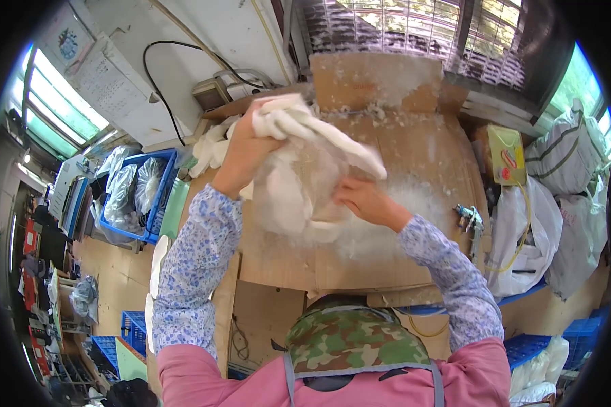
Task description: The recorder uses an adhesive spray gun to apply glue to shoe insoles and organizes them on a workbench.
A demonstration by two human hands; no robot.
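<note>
My left hand (248,152) is raised over the worktable, its fingers closed round a bunch of soft white stuffed-looking pieces (285,125). One long tube-shaped end (349,149) sticks out toward the right. Beneath them, more white fluffy material (285,197) is smeared by motion, so its shape is unclear. My right hand (363,200) is at the right edge of that blur, fingers curled together; what they pinch cannot be made out. Several similar white pieces (214,146) lie behind my left hand.
Cardboard (414,142) covers the table, with white fluff strewn over it. A metal air gun (470,222) lies at the right edge near a yellow box (506,156) with a hose. White sacks (526,230) stand beyond. On the left is a blue crate (173,163) of bagged items.
</note>
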